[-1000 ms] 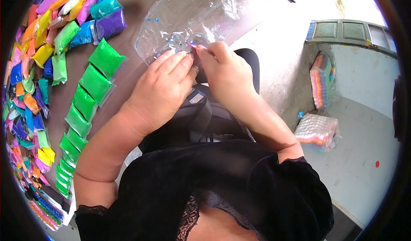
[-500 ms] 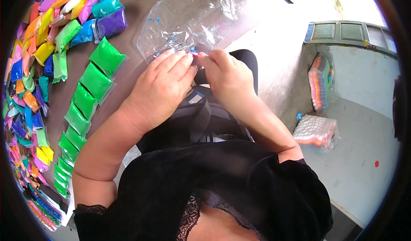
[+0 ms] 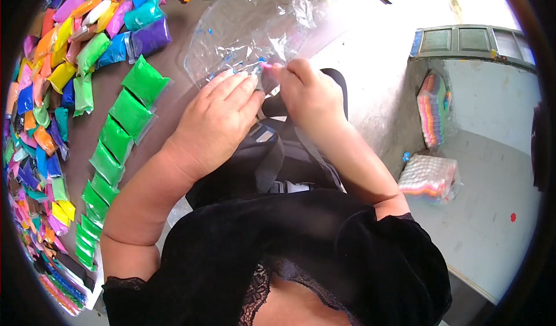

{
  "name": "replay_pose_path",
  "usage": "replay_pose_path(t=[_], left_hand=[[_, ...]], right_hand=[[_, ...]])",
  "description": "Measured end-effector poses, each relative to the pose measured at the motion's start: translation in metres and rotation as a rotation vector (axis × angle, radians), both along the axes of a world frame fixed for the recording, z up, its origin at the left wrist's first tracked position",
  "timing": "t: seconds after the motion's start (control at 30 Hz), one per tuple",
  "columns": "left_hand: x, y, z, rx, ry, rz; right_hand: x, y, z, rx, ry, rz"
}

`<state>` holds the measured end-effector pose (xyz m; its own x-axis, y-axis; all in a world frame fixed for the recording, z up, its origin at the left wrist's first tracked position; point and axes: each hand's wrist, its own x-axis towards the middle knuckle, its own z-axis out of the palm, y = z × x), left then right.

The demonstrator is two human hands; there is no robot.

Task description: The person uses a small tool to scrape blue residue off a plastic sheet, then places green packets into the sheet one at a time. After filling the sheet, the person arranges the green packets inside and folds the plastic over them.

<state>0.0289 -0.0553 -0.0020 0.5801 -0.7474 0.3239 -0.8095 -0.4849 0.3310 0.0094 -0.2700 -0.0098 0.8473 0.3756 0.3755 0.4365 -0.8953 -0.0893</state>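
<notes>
A large clear plastic bag (image 3: 249, 30) with small blue bits in it lies on the brown table, just beyond both hands. My left hand (image 3: 223, 108) rests on the near edge of this bag, its fingers stretched out side by side. To its right, my right hand (image 3: 307, 85) is closed, thumb and index finger pinched at a small pink thing (image 3: 269, 66). What exactly the pinch holds is too small to tell. A slanting row of flat green packets (image 3: 130, 113) lies to the left of my left hand.
Many colourful packets (image 3: 61, 77) are heaped along the table's left side. On the right, a bundle of striped packs (image 3: 432, 110) and a clear-wrapped pack (image 3: 428, 177) are on the floor. A strap and buckle lie across my lap.
My right hand has moved slightly to the right, away from my left hand, and more of the pink thing shows between them. The left hand has barely moved.
</notes>
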Motion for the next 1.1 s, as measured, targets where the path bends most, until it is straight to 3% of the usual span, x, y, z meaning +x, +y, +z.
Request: replay_pose_path(t=[1.1], left_hand=[[0.001,-0.001,0.000,-0.043,-0.036,-0.018]], right_hand=[[-0.001,0.014,0.002,0.076,0.080,0.005]])
